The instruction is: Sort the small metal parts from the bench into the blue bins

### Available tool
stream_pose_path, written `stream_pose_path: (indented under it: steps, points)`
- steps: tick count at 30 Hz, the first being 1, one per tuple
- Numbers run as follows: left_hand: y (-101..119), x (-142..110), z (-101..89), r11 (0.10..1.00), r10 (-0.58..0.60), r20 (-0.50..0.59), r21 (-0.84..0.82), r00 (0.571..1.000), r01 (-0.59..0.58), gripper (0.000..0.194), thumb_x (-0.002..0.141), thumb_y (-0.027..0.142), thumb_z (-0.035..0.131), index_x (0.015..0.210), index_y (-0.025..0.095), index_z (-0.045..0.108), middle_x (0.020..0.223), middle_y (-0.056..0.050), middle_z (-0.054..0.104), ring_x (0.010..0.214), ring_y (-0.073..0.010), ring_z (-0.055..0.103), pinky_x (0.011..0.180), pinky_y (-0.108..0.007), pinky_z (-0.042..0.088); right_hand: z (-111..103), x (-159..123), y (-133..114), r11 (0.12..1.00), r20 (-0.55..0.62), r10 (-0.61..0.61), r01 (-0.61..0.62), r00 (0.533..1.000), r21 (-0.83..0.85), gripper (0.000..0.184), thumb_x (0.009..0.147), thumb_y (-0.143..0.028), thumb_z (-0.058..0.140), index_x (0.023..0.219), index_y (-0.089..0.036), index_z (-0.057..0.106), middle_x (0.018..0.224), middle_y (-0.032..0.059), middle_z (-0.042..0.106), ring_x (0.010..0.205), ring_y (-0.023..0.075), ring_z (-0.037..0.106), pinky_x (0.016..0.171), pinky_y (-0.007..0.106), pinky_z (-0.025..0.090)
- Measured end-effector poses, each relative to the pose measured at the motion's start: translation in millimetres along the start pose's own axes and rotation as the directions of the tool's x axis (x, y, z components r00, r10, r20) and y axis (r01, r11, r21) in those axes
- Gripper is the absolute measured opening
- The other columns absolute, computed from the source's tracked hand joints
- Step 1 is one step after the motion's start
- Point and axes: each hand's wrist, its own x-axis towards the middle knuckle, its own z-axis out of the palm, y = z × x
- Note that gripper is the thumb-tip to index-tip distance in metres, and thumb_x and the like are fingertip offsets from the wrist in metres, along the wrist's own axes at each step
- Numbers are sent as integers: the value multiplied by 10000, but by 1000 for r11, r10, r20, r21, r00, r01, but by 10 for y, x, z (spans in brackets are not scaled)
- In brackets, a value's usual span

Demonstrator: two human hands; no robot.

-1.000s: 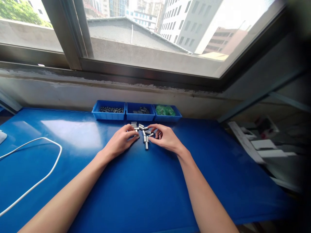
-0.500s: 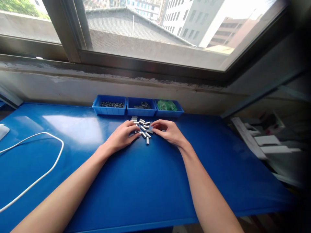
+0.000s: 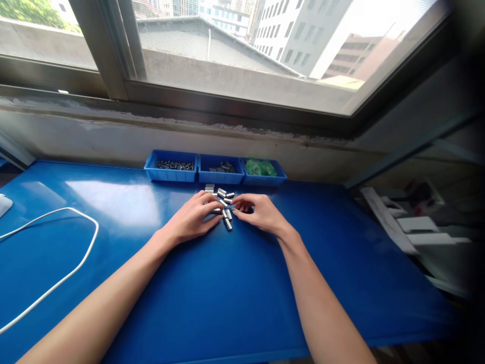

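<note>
A loose cluster of short silver metal cylinders [image 3: 228, 224] lies on the blue tabletop [image 3: 223, 293], between my two hands. On the left, my left hand [image 3: 195, 215] rests with curved fingers, its thumb and index apart, close around the cluster's edge. One cylinder [image 3: 216, 211] shows in that gap; whether the fingers touch it is unclear. My right hand [image 3: 261, 212] comes in from the other side, thumb and index tips apart beside the pieces. Its inner fingers are curled and partly hidden. Behind the cluster a few cylinders [image 3: 209, 187] lie side by side.
Along the wall stand three blue bins: the left bin [image 3: 170, 175] with small metal parts, the middle bin [image 3: 221, 177] with metal pieces, the right bin [image 3: 265, 180] with a green bag [image 3: 260, 167]. A white cable [image 3: 85, 258] loops at left. White objects [image 3: 420, 230] lie at right.
My left hand has shifted slightly right and nearer to me. My right hand has come slightly lower and inward. The front cylinders have turned and bunched closer together.
</note>
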Motion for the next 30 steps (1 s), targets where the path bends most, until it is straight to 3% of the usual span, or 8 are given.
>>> stream_pose_path:
  steps: [4,9,13,18,23,26,30]
  points:
    - [-16,-1,14,1000,-25,-21,4,999,25,198,962,250,565,1123,215,675,1108,-90,662,1029,-237,580,925,-388,488,14,17,10,998,-31,-33,31,999,-56,263,840,-193,644,1090,-193,729,915,48,736,792,179,676,750,307,545]
    - [-46,-4,24,997,-70,-101,-20,992,69,171,959,242,568,1084,219,683,1042,-79,663,969,-223,588,858,-365,512,13,39,14,995,-152,-49,35,987,-94,230,892,-238,640,1098,-218,741,1003,79,725,874,212,687,800,351,563]
    - [-64,2,40,997,-81,-148,-20,986,78,182,936,212,589,1090,227,684,1036,-71,655,960,-216,595,853,-354,520,47,52,-13,988,-272,4,38,962,149,241,885,-326,688,1105,-241,739,1036,67,710,914,217,708,857,360,584]
    - [-79,13,46,994,-112,-174,-22,978,109,166,931,200,591,1059,218,695,1031,-73,658,973,-211,597,863,-344,526,168,121,-81,846,-325,189,15,927,533,288,800,-374,790,1042,-222,745,980,46,721,812,204,736,803,355,604]
    - [-79,13,29,988,-152,-209,-43,966,146,159,934,206,598,1052,210,704,1046,-73,657,1002,-206,596,901,-341,515,252,186,-154,730,-381,301,46,874,681,300,702,-350,869,952,-221,764,901,34,747,798,175,708,803,334,593]
    - [-66,14,21,986,-167,-203,-61,965,158,166,928,200,601,1056,207,707,1055,-75,653,1008,-204,598,904,-336,513,270,172,-181,670,-319,341,10,884,742,273,690,-362,873,889,-210,765,879,39,756,783,170,705,794,331,588]
    - [-62,21,18,985,-167,-204,-78,965,154,172,932,214,596,1060,203,710,1046,-73,653,1007,-204,596,902,-333,510,268,177,-167,716,-262,307,-40,915,697,280,691,-387,865,865,-188,772,845,50,760,752,181,708,789,348,588]
